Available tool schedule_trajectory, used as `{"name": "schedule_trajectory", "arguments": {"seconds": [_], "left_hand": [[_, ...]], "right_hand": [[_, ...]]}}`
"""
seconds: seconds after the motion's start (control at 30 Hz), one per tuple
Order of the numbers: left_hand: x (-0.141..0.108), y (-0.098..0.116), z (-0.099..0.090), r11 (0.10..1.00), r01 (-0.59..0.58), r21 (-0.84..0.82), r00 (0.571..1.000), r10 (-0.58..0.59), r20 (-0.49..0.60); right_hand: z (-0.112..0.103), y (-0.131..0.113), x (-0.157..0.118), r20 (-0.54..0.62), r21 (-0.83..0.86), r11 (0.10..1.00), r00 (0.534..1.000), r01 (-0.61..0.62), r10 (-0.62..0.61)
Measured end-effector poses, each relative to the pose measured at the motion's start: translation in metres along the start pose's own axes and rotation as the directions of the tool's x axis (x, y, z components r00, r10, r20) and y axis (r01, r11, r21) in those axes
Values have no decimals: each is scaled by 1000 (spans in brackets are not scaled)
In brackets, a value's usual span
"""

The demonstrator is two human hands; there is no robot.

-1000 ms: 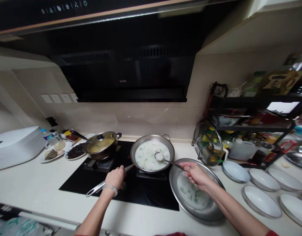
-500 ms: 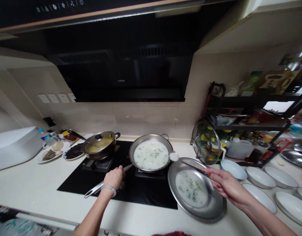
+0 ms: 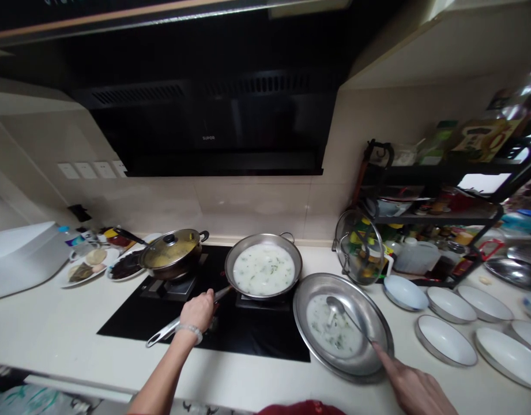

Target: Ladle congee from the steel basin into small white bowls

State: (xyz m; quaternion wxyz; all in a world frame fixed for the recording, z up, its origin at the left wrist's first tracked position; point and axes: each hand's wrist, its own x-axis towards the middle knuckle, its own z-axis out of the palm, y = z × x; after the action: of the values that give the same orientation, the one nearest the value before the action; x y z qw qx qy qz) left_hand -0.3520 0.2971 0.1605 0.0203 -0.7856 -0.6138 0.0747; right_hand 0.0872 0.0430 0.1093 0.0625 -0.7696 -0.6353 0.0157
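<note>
My left hand (image 3: 198, 313) is wrapped round the long metal handle of a wok (image 3: 298, 266) on the right burner. White soup with green bits (image 3: 263, 271) fills much of this wok. Lower right, my right hand (image 3: 414, 383) grips the handle of a metal ladle (image 3: 335, 304). The ladle's head dips into the white, green-flecked soup (image 3: 334, 334) pooled in a wide steel basin (image 3: 373, 311). That basin sits on the counter beside the black cooktop (image 3: 256, 340).
A glass-lidded pan (image 3: 172, 253) stands on the left burner, near plates of food (image 3: 81, 271). White bowls (image 3: 445, 340) are spread to the right. A glass lid (image 3: 359, 246) leans against the spice rack (image 3: 438, 219). The range hood (image 3: 208, 132) hangs overhead.
My right hand has moved down and toward me, bringing the ladle from the wok's right rim into the basin's soup. My left hand keeps its hold on the wok handle.
</note>
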Motion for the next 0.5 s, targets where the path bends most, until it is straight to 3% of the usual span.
{"name": "schedule_trajectory", "arguments": {"seconds": [0.1, 0.2, 0.33, 0.5], "left_hand": [[-1, 1, -1, 1000, -3, -7, 1000, 3, -2], [-2, 1, -2, 1000, 1, -7, 1000, -1, 2], [-3, 1, -2, 1000, 7, -11, 1000, -7, 7], [-3, -1, -1, 1000, -6, -15, 1000, 6, 6]], "right_hand": [[-13, -1, 7, -91, 36, 999, 996, -17, 21], [-42, -15, 26, -168, 238, 970, 982, -49, 91], [-77, -56, 58, -218, 454, 891, 972, 21, 89], [-84, -113, 99, -166, 432, 891, 983, 141, -75]]}}
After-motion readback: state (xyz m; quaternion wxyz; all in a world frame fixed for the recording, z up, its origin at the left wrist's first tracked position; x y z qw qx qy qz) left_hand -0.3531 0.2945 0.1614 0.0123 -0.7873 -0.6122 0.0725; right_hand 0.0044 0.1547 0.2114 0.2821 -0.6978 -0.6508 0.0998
